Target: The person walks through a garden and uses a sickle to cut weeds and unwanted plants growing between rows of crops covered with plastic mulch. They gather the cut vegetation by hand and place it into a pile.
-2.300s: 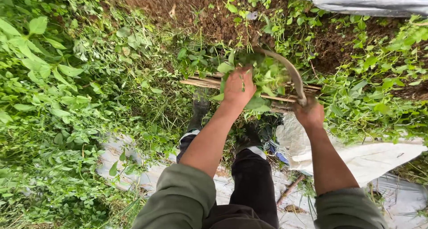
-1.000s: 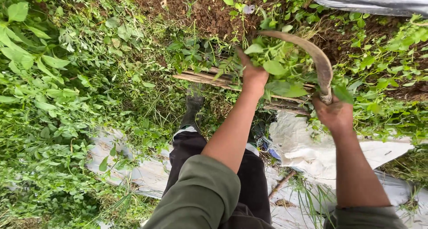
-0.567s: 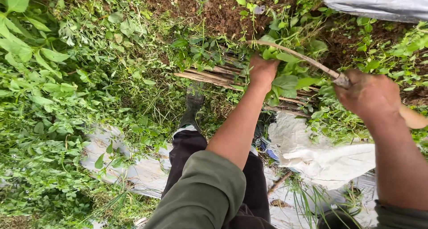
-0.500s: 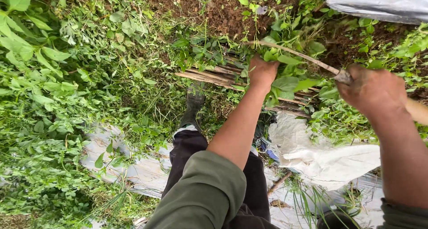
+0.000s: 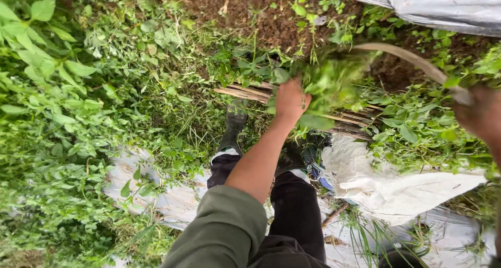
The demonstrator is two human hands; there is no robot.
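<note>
My left hand (image 5: 289, 101) grips a bunch of leafy green weeds (image 5: 334, 80) above a bundle of bamboo slats (image 5: 245, 92). At the right edge, blurred by motion, my right hand (image 5: 482, 117) holds the handle of a curved sickle (image 5: 407, 59). The sickle's blade arcs left toward the weeds near my left hand. Both my arms wear olive-green sleeves pushed up past the forearm. Below them I see my dark trousers and a black rubber boot (image 5: 234, 127).
Dense green weeds (image 5: 68, 117) cover the left side. Bare brown soil (image 5: 250, 12) lies at the top. Grey plastic sheeting (image 5: 449, 7) crosses the top right corner. A white sack (image 5: 386, 187) and more pale sheeting (image 5: 156, 195) lie on the ground by my feet.
My right hand has swung the sickle out to the right edge, with the blade now arcing over the weeds. My left hand keeps its grip on the bunch, slightly lower.
</note>
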